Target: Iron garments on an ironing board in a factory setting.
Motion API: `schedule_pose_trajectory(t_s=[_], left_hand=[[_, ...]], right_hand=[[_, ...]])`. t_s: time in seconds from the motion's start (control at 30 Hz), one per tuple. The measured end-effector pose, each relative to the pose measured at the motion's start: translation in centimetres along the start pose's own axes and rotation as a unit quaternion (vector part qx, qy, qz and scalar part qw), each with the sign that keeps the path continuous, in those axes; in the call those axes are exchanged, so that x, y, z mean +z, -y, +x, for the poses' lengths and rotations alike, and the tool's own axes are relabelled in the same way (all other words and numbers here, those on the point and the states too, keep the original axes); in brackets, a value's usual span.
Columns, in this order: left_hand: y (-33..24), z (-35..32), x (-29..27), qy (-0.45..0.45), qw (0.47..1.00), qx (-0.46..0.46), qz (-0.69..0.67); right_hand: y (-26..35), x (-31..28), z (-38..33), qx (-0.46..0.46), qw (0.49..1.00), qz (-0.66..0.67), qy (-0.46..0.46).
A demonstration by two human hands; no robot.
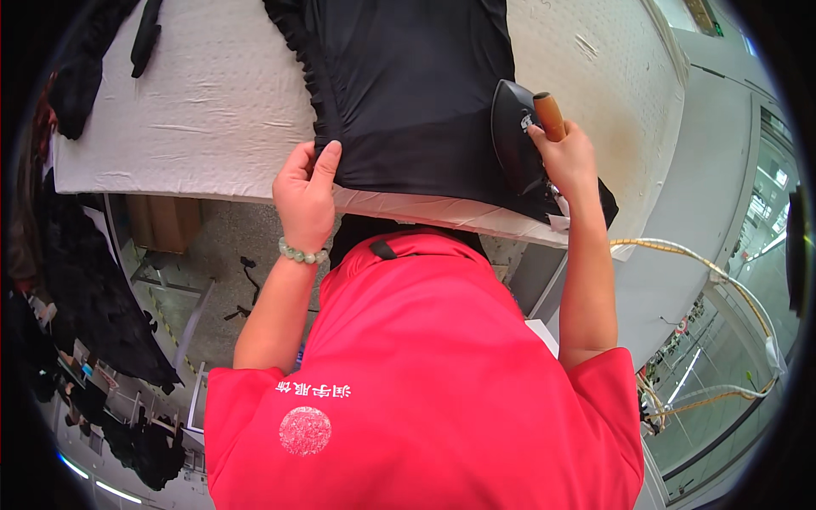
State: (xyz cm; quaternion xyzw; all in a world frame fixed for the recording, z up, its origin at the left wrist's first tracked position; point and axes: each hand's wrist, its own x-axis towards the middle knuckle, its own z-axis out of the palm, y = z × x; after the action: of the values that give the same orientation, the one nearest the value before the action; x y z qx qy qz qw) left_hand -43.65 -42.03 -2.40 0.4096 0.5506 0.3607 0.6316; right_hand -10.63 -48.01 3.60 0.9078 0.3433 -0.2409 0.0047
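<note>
A black garment point(416, 110) with a ruffled left edge lies spread over the padded ironing table point(212, 127), its near hem close to the front edge. My left hand point(308, 187) pinches the garment's near left corner between thumb and fingers. At the right side of the cloth, my right hand point(568, 160) grips the steam iron point(512, 136) beside its brown wooden handle, which shows above the fingers. The dark soleplate end points away from me and the iron rests on or just over the black fabric; I cannot tell which.
A cable and hose point(722, 272) loop down at the right from near the table edge. Dark garments point(85, 280) hang at the left, and more black cloth point(89, 93) lies on the table's far left. A cardboard box point(174, 223) stands beneath the table.
</note>
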Motion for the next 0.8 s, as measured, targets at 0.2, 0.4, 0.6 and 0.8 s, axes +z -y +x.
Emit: schedule_pose_trajectory(t_s=[0.2,0.4,0.6,0.8], left_hand=[[1.1,0.3,-0.6,-0.007,0.999,0.037,0.04],[1.1,0.0,-0.3,-0.033,0.998,0.049,0.037],[0.0,-0.1,0.5,-0.08,0.995,0.058,-0.029],[-0.8,-0.8,2.0,-0.072,0.993,0.065,-0.07]], right_hand=[[6.5,2.4,-4.8,-0.159,0.983,-0.049,0.083],[4.6,3.3,-7.1,-0.223,0.968,0.001,0.112],[-10.7,-0.3,-4.7,-0.074,0.996,-0.049,0.007],[-28.4,-6.3,1.5,0.078,0.997,0.005,-0.025]])
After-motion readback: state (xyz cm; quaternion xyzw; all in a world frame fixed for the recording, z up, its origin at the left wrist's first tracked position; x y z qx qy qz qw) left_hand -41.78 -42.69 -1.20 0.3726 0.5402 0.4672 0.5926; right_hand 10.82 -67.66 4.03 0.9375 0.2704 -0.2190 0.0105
